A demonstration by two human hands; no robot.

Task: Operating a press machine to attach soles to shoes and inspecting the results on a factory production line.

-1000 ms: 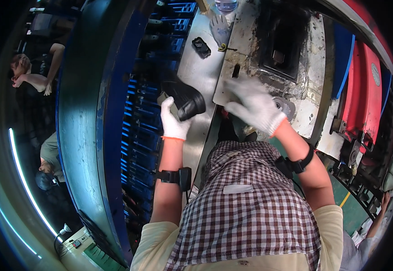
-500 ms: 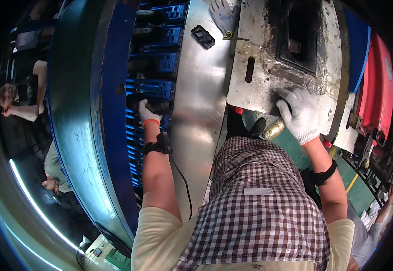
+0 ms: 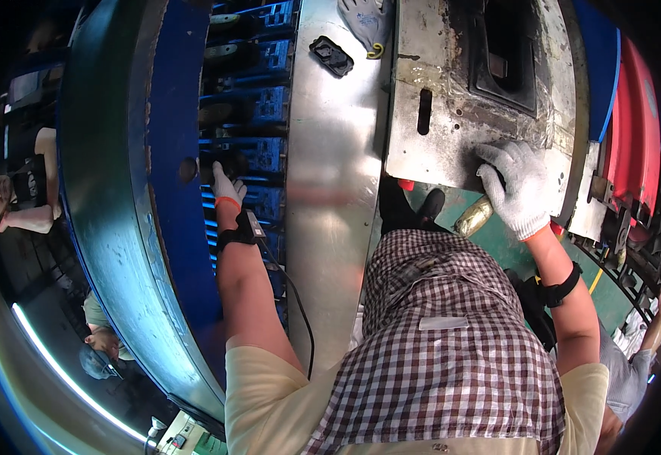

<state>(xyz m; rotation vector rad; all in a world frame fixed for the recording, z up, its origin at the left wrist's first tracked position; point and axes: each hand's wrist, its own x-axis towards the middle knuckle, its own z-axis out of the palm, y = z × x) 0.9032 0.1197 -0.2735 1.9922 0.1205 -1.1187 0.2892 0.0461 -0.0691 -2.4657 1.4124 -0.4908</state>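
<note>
My left hand (image 3: pixel 226 189), in a white knit glove, reaches into the row of blue slatted holders (image 3: pixel 264 152). Its fingers close round one end of a dark shoe-shaped piece (image 3: pixel 236 162), partly lost in shadow. On the front edge of a worn metal machine table (image 3: pixel 414 155) rests my right hand (image 3: pixel 514 186), also gloved. Its thumb stands apart from the slightly bent fingers, and nothing shows in it. Ahead of that hand is a dark rectangular opening (image 3: pixel 503 61) in the table.
A steel ledge (image 3: pixel 330 220) runs between holders and machine, with a small black tray (image 3: pixel 331 56) and a grey glove (image 3: pixel 366 24) on it. The blue-edged machine body (image 3: pixel 179 152) borders the left. Beyond it are two people; another person's arm (image 3: pixel 655 334) shows at right.
My left hand has moved left and slightly up, deeper among the blue holders with the dark piece. My right hand stays on the table edge. The whole view has shifted slightly.
</note>
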